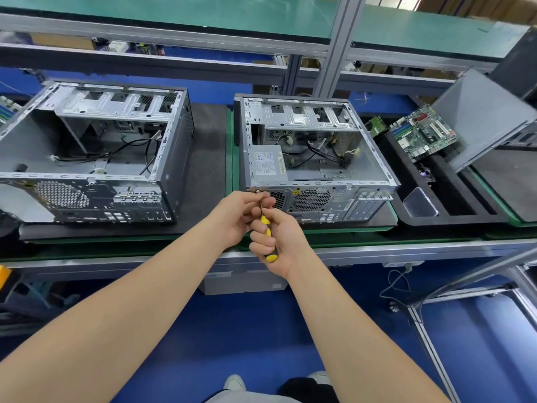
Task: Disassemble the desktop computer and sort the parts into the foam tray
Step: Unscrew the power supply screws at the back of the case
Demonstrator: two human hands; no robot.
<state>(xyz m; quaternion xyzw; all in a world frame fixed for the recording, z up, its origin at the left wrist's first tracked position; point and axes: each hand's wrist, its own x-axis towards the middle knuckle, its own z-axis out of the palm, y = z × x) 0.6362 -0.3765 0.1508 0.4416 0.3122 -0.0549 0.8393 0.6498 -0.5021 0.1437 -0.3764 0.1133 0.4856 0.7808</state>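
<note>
Nearest of all, two shoes [234, 383] are seen on a blue floor [261, 330], and both bare forearms are stretched forward above them. The yellow and black handle of a screwdriver [271, 258] is gripped in the right hand [283, 242], with every finger curled tightly round it. The left hand [238, 212] is held just above, touching the right, and the thin metal shaft is pinched between its fingertips near the tip. The tip is set against the upper left corner of the back panel of the middle computer case [319, 173]; whether a screw is engaged there cannot be told. This case is laid on its side with the open face upward, on a dark mat [209, 170] along the workbench [406, 251]. Inside it, a grey power supply [266, 164] is seated in the near left corner, and loose black cables [319, 152] are spread behind it. A second open case [96, 152] is placed well to the left. Just beside the middle case on the right, a black foam tray [406, 219] is set; a clear plastic box [420, 202] is lodged in its near compartment and a green circuit board [421, 135] is propped tilted at its far end. A grey metal panel [482, 117] is leaned beyond the tray. Farthest back, a green-topped shelf [203, 13] is carried on metal posts
</note>
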